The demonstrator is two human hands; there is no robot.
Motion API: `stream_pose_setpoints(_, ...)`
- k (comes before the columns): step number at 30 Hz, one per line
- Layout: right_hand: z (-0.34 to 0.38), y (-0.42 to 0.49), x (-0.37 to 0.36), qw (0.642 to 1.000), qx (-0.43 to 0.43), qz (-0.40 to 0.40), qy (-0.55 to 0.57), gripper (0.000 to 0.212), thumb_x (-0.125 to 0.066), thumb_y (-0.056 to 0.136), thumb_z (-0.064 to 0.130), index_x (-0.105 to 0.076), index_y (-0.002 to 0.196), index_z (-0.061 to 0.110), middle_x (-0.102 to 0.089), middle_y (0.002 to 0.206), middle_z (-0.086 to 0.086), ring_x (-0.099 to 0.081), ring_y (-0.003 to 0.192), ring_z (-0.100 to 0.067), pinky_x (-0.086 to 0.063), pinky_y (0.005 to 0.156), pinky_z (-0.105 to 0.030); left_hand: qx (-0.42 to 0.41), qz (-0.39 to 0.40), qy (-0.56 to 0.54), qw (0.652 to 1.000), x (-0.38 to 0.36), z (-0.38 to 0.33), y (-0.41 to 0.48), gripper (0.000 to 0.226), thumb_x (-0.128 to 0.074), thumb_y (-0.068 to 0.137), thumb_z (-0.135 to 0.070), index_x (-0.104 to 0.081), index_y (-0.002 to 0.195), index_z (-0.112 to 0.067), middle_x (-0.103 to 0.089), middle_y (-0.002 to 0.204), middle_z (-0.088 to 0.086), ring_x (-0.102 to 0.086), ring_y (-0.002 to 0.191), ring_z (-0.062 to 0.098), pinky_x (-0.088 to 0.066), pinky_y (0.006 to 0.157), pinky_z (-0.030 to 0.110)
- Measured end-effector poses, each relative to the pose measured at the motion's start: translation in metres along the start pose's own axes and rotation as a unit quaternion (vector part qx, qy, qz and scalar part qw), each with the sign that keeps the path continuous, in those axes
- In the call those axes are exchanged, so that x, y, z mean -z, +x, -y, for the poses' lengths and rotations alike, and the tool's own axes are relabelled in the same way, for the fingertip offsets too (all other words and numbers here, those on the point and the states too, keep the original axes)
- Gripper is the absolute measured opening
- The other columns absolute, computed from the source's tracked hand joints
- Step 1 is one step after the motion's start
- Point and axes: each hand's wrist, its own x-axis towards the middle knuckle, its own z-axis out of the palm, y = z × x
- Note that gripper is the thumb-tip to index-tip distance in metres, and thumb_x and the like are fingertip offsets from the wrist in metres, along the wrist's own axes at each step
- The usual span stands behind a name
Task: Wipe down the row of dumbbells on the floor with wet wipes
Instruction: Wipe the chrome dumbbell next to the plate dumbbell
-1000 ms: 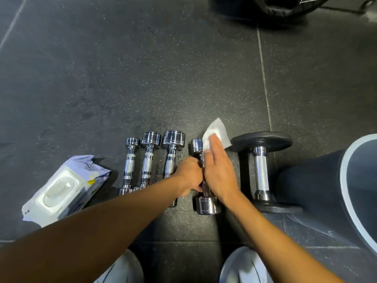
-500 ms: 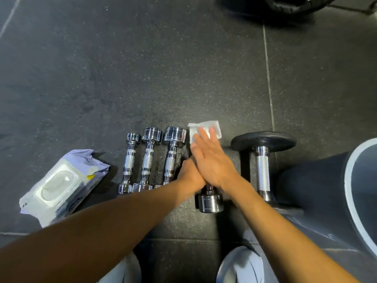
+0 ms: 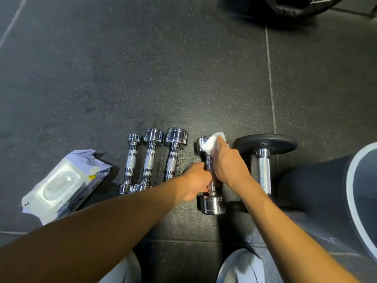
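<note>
One shiny chrome dumbbell (image 3: pixel 212 205), handle gripped in left hand (image 3: pixel 196 183), white wet wipe (image 3: pixel 212 145) held against its far head by right hand (image 3: pixel 228 164); liable to roll on slack grip.

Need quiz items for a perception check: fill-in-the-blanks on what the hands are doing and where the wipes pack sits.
1. The right hand holds a wet wipe on the ___ chrome dumbbell from the left.
2. The left hand grips that dumbbell's ___.
3. The wipes pack lies to the ___ of the row.
Missing words: fourth; handle; left.
</note>
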Motion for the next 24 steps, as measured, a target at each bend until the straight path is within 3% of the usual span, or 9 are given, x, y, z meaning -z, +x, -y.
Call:
stream_pose_setpoints(5,0.001,-0.012,-0.014,0.991,0.043,-0.123,0.008,0.024,-0.052,0.103,0.031,-0.061,0.104,0.009,-0.070,0.096,-0.012,-0.067,0.086,-0.029,-0.054,0.073,-0.036,-0.003,0.042,-0.020,0.999,0.009,-0.003,-0.003,0.031,-0.037,0.101,0.001,-0.058,0.124,0.001,-0.069,0.115,0.026,-0.065,0.093,0.029,-0.059,0.089,0.046)
stream_pose_setpoints(8,0.003,-0.020,-0.028,0.982,0.113,-0.149,-0.020,0.030,-0.052,0.102,0.016,-0.061,0.128,0.003,-0.063,0.130,-0.016,-0.058,0.125,-0.030,-0.046,0.106,-0.037,-0.032,0.049,0.005,0.998,0.010,-0.001,-0.009,0.026,-0.042,0.106,-0.006,-0.065,0.116,0.002,-0.072,0.110,0.022,-0.066,0.094,0.030,-0.058,0.085,0.042)
stream_pose_setpoints(11,-0.001,-0.014,-0.028,0.977,0.181,-0.094,-0.064,0.045,-0.047,0.101,0.002,-0.048,0.146,0.001,-0.040,0.158,-0.015,-0.030,0.150,-0.032,-0.027,0.122,-0.043,-0.046,0.005,0.024,0.999,0.007,0.002,-0.006,0.022,-0.046,0.103,-0.003,-0.065,0.113,0.001,-0.072,0.111,0.026,-0.070,0.102,0.039,-0.059,0.093,0.053)
stream_pose_setpoints(13,-0.004,0.000,-0.026,0.957,0.232,-0.073,-0.158,0.044,-0.055,0.099,0.005,-0.052,0.143,0.003,-0.038,0.158,-0.019,-0.027,0.150,-0.038,-0.027,0.122,-0.048,-0.040,-0.031,0.035,0.998,0.004,0.002,-0.004,0.021,-0.049,0.098,0.003,-0.066,0.109,-0.003,-0.074,0.107,0.023,-0.071,0.105,0.040,-0.059,0.091,0.056)
stream_pose_setpoints(15,-0.007,0.018,-0.020,0.958,0.234,-0.075,-0.148,0.028,-0.070,0.091,0.011,-0.073,0.119,0.008,-0.056,0.142,-0.023,-0.050,0.134,-0.044,-0.044,0.110,-0.053,-0.035,-0.048,0.052,0.997,0.000,0.002,-0.001,0.018,-0.061,0.087,0.002,-0.067,0.102,-0.006,-0.075,0.101,0.021,-0.073,0.100,0.038,-0.060,0.087,0.058)
stream_pose_setpoints(17,-0.006,0.030,-0.008,0.956,0.227,-0.046,-0.181,0.022,-0.064,0.096,0.028,-0.077,0.112,0.021,-0.058,0.139,-0.013,-0.054,0.121,-0.036,-0.045,0.104,-0.048,-0.037,-0.066,0.081,0.994,-0.003,0.004,0.000,0.024,-0.075,0.069,-0.012,-0.069,0.092,-0.011,-0.076,0.094,0.017,-0.074,0.095,0.036,-0.061,0.082,0.058)
stream_pose_setpoints(20,-0.012,0.046,-0.006,0.945,0.242,-0.008,-0.220,0.036,-0.045,0.103,0.045,-0.071,0.122,0.028,-0.051,0.144,-0.005,-0.049,0.120,-0.030,-0.039,0.106,-0.043,-0.058,-0.119,0.163,0.978,-0.005,0.003,-0.001,0.028,-0.086,0.069,-0.026,-0.069,0.088,-0.014,-0.074,0.091,0.009,-0.074,0.085,0.029,-0.063,0.077,0.049)
stream_pose_setpoints(24,-0.005,0.038,-0.001,0.953,0.256,0.002,-0.160,0.045,-0.035,0.108,0.034,-0.053,0.146,0.018,-0.049,0.152,-0.010,-0.031,0.148,-0.026,-0.013,0.124,-0.035,-0.079,-0.168,0.236,0.954,-0.004,0.004,0.001,0.026,-0.086,0.078,-0.026,-0.071,0.094,-0.012,-0.073,0.092,0.005,-0.071,0.083,0.023,-0.060,0.073,0.037)
